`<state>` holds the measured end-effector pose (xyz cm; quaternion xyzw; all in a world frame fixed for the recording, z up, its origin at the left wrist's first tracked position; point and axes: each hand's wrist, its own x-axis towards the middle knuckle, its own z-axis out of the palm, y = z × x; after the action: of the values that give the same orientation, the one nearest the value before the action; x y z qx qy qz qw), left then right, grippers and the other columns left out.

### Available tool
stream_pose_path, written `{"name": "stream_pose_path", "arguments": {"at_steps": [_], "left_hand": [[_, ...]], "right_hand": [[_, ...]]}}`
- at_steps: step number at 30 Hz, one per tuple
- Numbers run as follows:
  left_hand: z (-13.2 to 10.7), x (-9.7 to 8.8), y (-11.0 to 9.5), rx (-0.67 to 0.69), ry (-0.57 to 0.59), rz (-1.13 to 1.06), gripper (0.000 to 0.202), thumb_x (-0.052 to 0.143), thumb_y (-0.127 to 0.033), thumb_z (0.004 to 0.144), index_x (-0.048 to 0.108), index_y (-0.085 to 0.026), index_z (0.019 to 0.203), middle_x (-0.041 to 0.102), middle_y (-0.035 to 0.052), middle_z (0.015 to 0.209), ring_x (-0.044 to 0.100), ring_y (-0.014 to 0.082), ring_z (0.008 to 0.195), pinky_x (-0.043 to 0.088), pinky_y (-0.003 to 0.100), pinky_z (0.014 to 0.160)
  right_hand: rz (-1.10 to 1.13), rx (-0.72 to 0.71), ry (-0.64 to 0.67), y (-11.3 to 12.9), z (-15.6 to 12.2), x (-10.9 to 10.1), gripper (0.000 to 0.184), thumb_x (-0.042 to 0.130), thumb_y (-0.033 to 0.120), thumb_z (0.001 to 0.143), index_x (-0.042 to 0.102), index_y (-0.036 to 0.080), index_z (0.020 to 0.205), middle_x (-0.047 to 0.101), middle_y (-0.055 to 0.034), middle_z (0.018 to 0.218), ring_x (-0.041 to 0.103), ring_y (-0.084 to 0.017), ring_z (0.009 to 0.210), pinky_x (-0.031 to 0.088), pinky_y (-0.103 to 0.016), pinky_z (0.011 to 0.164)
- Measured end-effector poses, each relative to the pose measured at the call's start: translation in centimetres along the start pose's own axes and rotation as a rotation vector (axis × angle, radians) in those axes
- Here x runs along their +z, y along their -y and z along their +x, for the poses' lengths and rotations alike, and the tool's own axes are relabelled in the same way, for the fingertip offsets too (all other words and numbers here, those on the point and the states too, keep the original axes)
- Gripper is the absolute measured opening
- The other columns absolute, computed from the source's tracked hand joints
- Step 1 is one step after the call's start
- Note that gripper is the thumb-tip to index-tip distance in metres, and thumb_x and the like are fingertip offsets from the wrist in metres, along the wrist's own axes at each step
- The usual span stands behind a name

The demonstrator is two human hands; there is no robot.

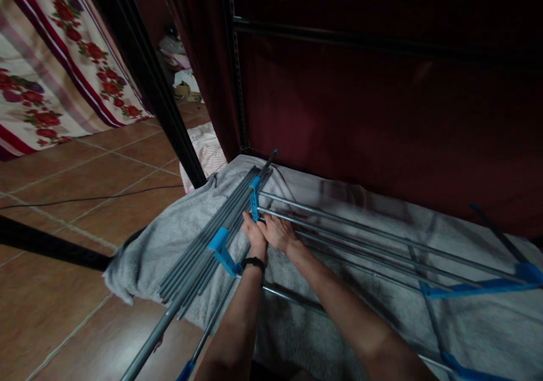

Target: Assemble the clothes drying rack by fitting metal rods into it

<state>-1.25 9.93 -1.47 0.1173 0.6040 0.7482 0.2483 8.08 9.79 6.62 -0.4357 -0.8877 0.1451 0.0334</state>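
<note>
A partly assembled rack of grey metal tubes and blue plastic brackets lies over a grey blanket. My left hand, with a black band at the wrist, is closed around the lower end of a blue bracket. Right beside it, touching it, my right hand grips a metal tube close to where it meets that bracket. The fingertips and the joint itself are partly hidden. A second blue bracket sits on the same thick tube, nearer to me. Several loose tubes lie bundled alongside.
Long blue end pieces join the tubes at the right. The blanket covers a low surface inside a black metal frame. Dark red cloth hangs behind. At left are a tiled floor, a cable and a floral curtain.
</note>
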Motion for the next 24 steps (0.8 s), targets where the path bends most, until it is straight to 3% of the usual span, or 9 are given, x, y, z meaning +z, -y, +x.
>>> {"name": "stream_pose_path", "arguments": {"at_steps": [5,10,24], "left_hand": [[0.1,-0.4,0.6,0.016,0.013,-0.047,0.064,0.049,-0.077,0.093,0.045,-0.023,0.059,0.042,-0.0037,0.056,0.045,0.0123,0.056,0.044,0.026,0.058],[0.1,-0.4,0.7,0.009,0.019,-0.065,0.063,0.049,-0.076,0.093,0.048,-0.022,0.06,0.043,-0.0033,0.056,0.046,0.0128,0.057,0.045,0.026,0.058],[0.7,-0.3,1.2,-0.023,-0.003,-0.074,0.063,0.052,-0.077,0.092,0.046,-0.023,0.061,0.041,-0.0039,0.056,0.041,0.0121,0.053,0.041,0.026,0.051]], "right_hand": [[-0.002,0.019,0.01,0.0,0.8,0.2,0.052,0.035,0.055,0.11,0.064,0.022,0.138,0.074,-0.0116,0.132,0.069,-0.025,0.122,0.05,-0.034,0.104],[-0.021,0.028,0.016,0.3,1.4,0.7,0.048,0.037,0.051,0.11,0.064,0.02,0.137,0.076,-0.0129,0.127,0.071,-0.024,0.116,0.051,-0.032,0.096],[-0.051,0.006,-0.036,0.5,1.3,1.7,0.047,0.036,0.048,0.111,0.064,0.02,0.136,0.075,-0.0139,0.13,0.071,-0.026,0.116,0.052,-0.037,0.099]]}}
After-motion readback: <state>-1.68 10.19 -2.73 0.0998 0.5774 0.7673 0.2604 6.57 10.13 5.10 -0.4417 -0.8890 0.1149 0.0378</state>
